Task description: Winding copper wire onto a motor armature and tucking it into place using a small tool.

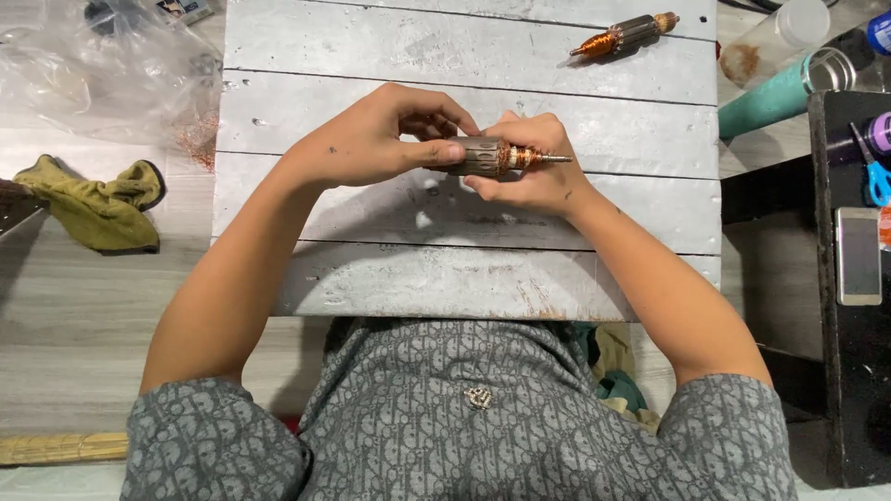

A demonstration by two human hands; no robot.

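A small motor armature (pixel 497 156), with a dark ribbed core, copper windings and a thin steel shaft pointing right, is held level above the grey plank bench (pixel 464 278). My left hand (pixel 376 139) grips its left end with thumb and fingers curled over it. My right hand (pixel 529 172) cups it from below and behind, fingers wrapped around the winding end. A second armature (pixel 626 35) with copper windings lies loose on the bench at the far right.
A crumpled olive cloth (pixel 97 209) lies on the floor at the left, under a clear plastic bag (pixel 102 65). At the right stand a teal tube (pixel 770 100), a clear bottle (pixel 780 37), blue-handled scissors (pixel 874 172) and a phone (pixel 858 255) on a dark shelf.
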